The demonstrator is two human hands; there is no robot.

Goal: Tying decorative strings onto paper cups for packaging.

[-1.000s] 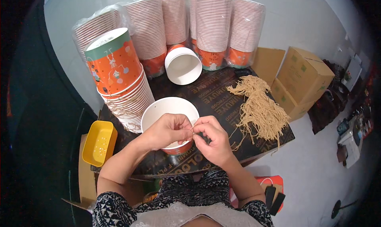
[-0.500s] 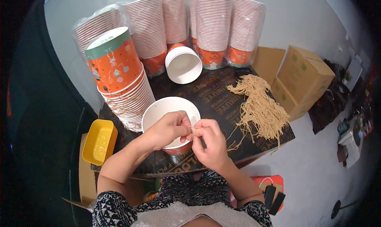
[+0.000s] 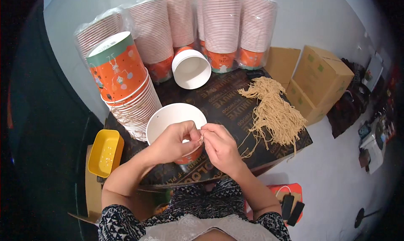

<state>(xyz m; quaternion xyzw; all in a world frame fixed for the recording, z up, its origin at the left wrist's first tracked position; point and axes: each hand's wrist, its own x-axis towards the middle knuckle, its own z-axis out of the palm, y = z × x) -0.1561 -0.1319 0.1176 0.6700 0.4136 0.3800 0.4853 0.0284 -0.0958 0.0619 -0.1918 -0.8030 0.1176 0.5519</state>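
A white-lined paper bucket point(image 3: 171, 113) with an orange printed outside stands upright on the table before me. A small hole shows in its wall near the rim. My left hand point(image 3: 177, 141) is over the bucket's near right side, thumb and fingers pinched on a thin tan cord point(image 3: 201, 136). My right hand point(image 3: 222, 150) meets it there, fingertips also pinched on the cord, close to the rim. The fingers hide most of the cord and that part of the rim. To the right lies a loose bundle of tan cords point(image 3: 275, 110), tied in near its far end.
Nested buckets point(image 3: 136, 110) stand at the left, some with cords, topped by an upturned bucket point(image 3: 115, 68). Plastic-wrapped bucket stacks point(image 3: 222, 26) line the back; another bucket point(image 3: 191, 70) lies tipped before them. A yellow bin point(image 3: 103, 157) with small white bits sits left; cardboard boxes point(image 3: 322, 72) stand right.
The whole view has shifted slightly. My fingertips have moved a little at the rim and stay close together; a loop of cord shows more plainly between them.
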